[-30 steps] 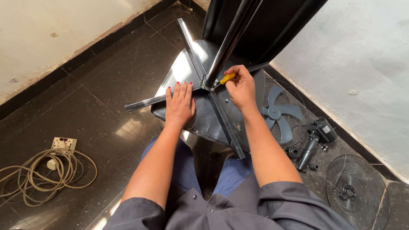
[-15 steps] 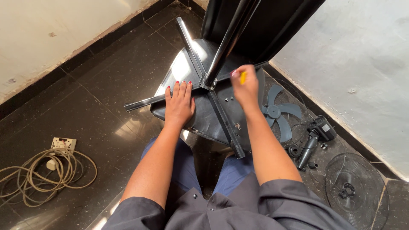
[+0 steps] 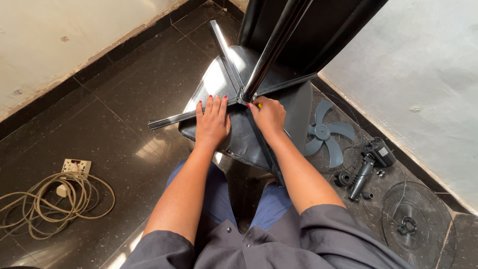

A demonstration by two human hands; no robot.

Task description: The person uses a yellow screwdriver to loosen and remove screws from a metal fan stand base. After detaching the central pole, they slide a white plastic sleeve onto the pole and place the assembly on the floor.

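Note:
A fan stand lies in front of me: a shiny metal pole [image 3: 271,47] rises from a cross of flat metal legs [image 3: 189,115] set on a dark grey base cover [image 3: 294,107]. My left hand [image 3: 212,123] presses flat on the cover and one leg, fingers spread. My right hand [image 3: 269,117] is closed around a yellow-handled tool [image 3: 259,105], only a tip of which shows, right at the joint where pole meets legs.
A grey fan blade [image 3: 326,137] rests in a wire guard to the right. Beside it lie a black motor neck piece [image 3: 368,164], small black fittings and a second round guard [image 3: 416,221]. A coiled cream cable with a socket block [image 3: 74,167] lies left. Walls close in on both sides.
My right hand has come down from above the right leg to the pole's foot, with the yellow tool now mostly hidden in it. My left hand has stayed flat.

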